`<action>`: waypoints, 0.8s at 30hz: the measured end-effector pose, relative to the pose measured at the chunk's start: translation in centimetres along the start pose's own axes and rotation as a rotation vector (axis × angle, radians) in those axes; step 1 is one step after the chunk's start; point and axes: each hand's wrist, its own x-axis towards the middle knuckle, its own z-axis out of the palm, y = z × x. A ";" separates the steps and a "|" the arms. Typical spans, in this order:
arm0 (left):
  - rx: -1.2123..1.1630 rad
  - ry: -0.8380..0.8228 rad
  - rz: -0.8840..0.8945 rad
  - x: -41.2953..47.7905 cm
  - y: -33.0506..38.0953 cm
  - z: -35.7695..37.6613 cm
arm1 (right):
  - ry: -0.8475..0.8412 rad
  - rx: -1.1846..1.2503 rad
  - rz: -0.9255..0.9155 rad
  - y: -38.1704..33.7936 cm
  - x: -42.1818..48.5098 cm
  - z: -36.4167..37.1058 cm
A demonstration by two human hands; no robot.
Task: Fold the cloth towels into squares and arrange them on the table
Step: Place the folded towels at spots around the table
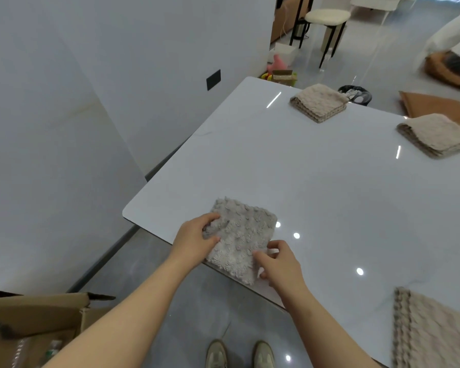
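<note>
A: Okay, hands?
B: Both arms reach forward. Left hand point(197, 235) is curled, gripping the grey towel point(242, 232) by its left edge. Right hand point(279, 264) pinches its near corner.
A: Towel where?
B: Folded on the table point(329, 195), near-left corner, overhanging the near edge.
A: Counts?
B: Four towels on the table: the grey one, the far beige towel point(319, 102), the right beige towel point(436, 134) and the near beige towel point(433, 330).
</note>
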 end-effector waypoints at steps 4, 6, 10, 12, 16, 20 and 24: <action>0.089 0.099 -0.164 0.1 -0.5 0.2 | 0.011 0.008 0.010 0.1 0.2 0.1; 0.024 0.079 -0.208 0.2 -0.6 0.1 | 0.013 0.031 0.014 0.2 0.4 0.5; -0.066 0.097 -0.240 0.3 -0.3 -0.1 | 0.032 0.049 0.016 0.1 0.7 0.9; -0.047 0.091 -0.235 0.2 -0.4 0.0 | 0.034 0.057 0.029 0.2 0.7 0.9; 0.006 0.111 -0.209 -0.2 -0.2 0.3 | 0.054 0.042 0.028 0.4 0.3 0.4; 0.290 0.224 0.035 -0.8 0.5 0.6 | 0.155 -0.063 -0.222 -0.6 0.6 0.1; 0.506 -0.089 0.190 -1.1 0.9 2.4 | 0.077 -0.456 -0.363 -1.1 1.1 0.4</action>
